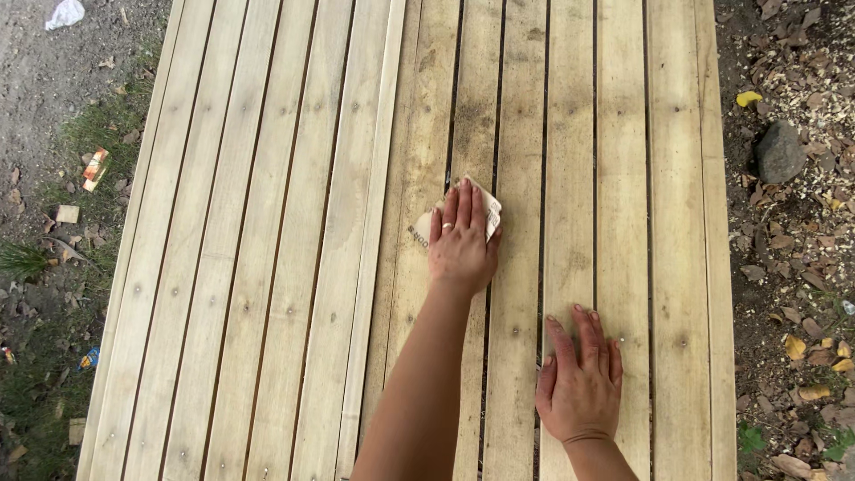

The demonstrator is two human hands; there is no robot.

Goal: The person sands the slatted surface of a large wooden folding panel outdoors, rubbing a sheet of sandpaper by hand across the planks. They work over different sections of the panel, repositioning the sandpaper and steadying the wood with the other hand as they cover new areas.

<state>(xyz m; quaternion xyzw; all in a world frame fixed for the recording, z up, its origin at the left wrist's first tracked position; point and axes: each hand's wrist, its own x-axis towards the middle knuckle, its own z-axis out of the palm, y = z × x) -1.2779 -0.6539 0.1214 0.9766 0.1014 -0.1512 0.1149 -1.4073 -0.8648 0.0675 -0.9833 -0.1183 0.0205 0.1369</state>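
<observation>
A panel of pale wooden slats [294, 267] fills most of the head view. My left hand [461, 245] lies flat on a folded sheet of sandpaper [492, 210], pressing it onto a slat near the middle of the panel. A ring shows on one finger of that hand. My right hand [581, 379] rests palm down on the slats nearer to me and to the right, fingers spread, holding nothing. A dusty, darker patch [472, 125] marks the wood just beyond the sandpaper.
Bare dirt and grass with bits of litter [93, 167] lie along the left of the panel. On the right, the ground holds a grey stone [780, 151], dry leaves and wood chips.
</observation>
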